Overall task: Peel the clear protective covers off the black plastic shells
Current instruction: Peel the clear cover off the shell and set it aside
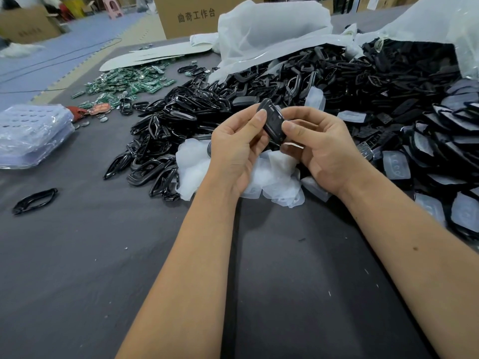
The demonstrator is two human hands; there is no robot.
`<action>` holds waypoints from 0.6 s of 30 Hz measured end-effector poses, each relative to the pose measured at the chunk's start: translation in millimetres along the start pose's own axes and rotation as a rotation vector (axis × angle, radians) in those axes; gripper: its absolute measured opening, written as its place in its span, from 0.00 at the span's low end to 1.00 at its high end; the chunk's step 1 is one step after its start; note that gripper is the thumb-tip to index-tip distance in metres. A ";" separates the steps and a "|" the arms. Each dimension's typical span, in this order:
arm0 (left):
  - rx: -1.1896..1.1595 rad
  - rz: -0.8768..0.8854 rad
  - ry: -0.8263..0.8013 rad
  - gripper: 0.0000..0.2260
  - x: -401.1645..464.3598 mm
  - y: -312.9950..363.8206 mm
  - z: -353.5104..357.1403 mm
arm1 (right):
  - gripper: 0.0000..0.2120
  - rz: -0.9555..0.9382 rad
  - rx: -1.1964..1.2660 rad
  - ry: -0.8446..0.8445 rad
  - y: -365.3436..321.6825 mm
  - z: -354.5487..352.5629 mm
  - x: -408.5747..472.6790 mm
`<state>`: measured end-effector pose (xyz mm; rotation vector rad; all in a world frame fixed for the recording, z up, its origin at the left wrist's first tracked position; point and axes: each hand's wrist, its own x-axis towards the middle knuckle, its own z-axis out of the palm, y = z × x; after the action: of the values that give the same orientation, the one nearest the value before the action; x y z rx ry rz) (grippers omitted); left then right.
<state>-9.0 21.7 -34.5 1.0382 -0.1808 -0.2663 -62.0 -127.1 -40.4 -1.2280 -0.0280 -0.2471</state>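
Observation:
A black plastic shell [272,119] is held up between both hands above the grey table. My left hand [237,149] grips its left side, thumb on the upper edge. My right hand [322,149] pinches its right edge with thumb and fingers, and a thin clear strip shows just below the thumb. Under the hands lies a heap of peeled clear covers [197,164]. A big pile of black shells [259,84] spreads behind, and shells still wearing clear covers [464,211] lie at the right.
Green circuit boards [129,84] lie at the back left. A stack of clear trays [31,133] sits at the left edge, a lone black frame [35,200] nearer me. White plastic bags [272,29] and a cardboard box [189,14] stand behind the grey table [103,255].

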 end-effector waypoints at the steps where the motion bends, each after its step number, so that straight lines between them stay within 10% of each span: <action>1: 0.015 0.001 0.005 0.09 -0.1 -0.3 0.4 | 0.08 -0.009 0.011 0.001 0.4 -0.4 -0.1; 18: 0.062 0.023 0.042 0.08 -2.6 0.4 5.2 | 0.11 -0.001 0.072 0.016 0.6 1.6 -0.6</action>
<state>-12.8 18.4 -31.7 1.1012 -0.1641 -0.2191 -62.3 -125.3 -40.6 -1.1538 -0.0232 -0.2546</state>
